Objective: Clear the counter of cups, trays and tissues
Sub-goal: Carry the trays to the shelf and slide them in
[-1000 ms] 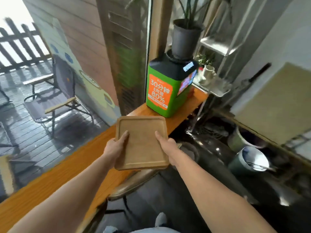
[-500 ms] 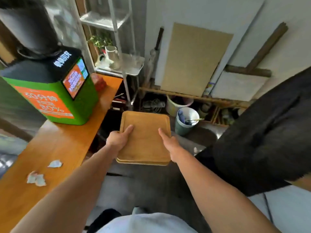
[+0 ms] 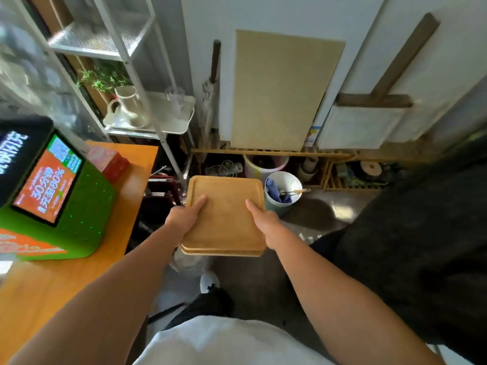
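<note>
- Two bare forearms reach forward and slightly down from the bottom corners of the view, converging on a stack of wooden trays [image 3: 225,214] carried out in front of the body.
- The left hand [image 3: 181,222] clasps the stack's left edge, thumb laid flat across the top tray and pointing away from the person, the other fingers hidden beneath.
- The right hand [image 3: 266,223] mirrors it on the right edge, thumb stretched over the top surface, remaining fingers tucked under and out of sight.
- At least two trays show as layered edges along the near side; the stack sits roughly level, its top bare.
- The trays hang in the air over the dark floor [image 3: 311,214], clear of the orange wooden table [image 3: 79,280] at left and touching nothing but the hands.
- A green kiosk [image 3: 58,204] with a lit orange screen stands on the table, a red box [image 3: 110,160] just behind it.
- Beyond the trays, a white bucket [image 3: 283,191] holding cloth and a tool rests on the floor, just right of the stack's far corner as seen.
- A white metal rack [image 3: 147,111] carries a cream jug and a small plant; a tan board [image 3: 282,88] leans on the white wall.
- A large dark shape [image 3: 421,225] fills the right side; what it is cannot be told.
</note>
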Available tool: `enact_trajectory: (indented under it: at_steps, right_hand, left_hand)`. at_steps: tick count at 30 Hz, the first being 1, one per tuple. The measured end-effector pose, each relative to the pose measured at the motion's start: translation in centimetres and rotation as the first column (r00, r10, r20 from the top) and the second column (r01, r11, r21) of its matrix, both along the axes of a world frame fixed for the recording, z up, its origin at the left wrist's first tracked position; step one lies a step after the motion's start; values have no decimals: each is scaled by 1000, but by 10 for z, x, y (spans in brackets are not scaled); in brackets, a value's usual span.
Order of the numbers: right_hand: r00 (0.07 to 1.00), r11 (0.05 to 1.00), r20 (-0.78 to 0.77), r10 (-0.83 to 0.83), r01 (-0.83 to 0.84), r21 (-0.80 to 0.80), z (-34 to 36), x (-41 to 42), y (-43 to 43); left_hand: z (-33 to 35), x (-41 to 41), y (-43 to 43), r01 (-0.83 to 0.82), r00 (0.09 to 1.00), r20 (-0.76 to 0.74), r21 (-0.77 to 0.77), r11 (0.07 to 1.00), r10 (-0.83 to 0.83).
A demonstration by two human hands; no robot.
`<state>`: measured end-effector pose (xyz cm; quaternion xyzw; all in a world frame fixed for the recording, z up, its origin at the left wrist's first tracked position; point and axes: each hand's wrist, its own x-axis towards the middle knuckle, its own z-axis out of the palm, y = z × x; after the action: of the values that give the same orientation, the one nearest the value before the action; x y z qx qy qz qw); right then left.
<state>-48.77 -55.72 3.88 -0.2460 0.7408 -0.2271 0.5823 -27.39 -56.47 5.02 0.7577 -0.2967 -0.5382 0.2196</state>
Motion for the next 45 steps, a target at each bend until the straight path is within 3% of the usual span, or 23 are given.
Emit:
enact_trajectory:
  at_steps: [11,21,28,31,33,41,45]
  right_hand:
    - [996,996,5,93,-93,14,2,34,-187]
    - [971,971,19,239,-238,-30,-6,48,-374]
    - [899,894,4,437,-434,-112,51,56,-540]
    - [864,846,-6,503,-494,-201,87,71,-607]
    - [825,806,14,564,-548,-224,110,86,-646]
    - [531,514,-33,846,-832,-210,161,190,-738]
    - [415,384,-105,904,-894,-230,168,249,-765]
  left_hand:
    - [12,40,-165,-91,993,-74,-11,996,90]
    - [0,47,-321,-260,966,10,-32,965,260]
    - [52,41,-433,-465,885,-76,-120,877,459]
    - [80,44,-478,-543,836,-34,-203,815,548]
    - [92,49,-503,-616,783,-92,-243,749,615]
    - [125,94,-546,-888,458,-266,-174,425,848]
    - [140,126,-563,-907,403,-210,-223,357,891]
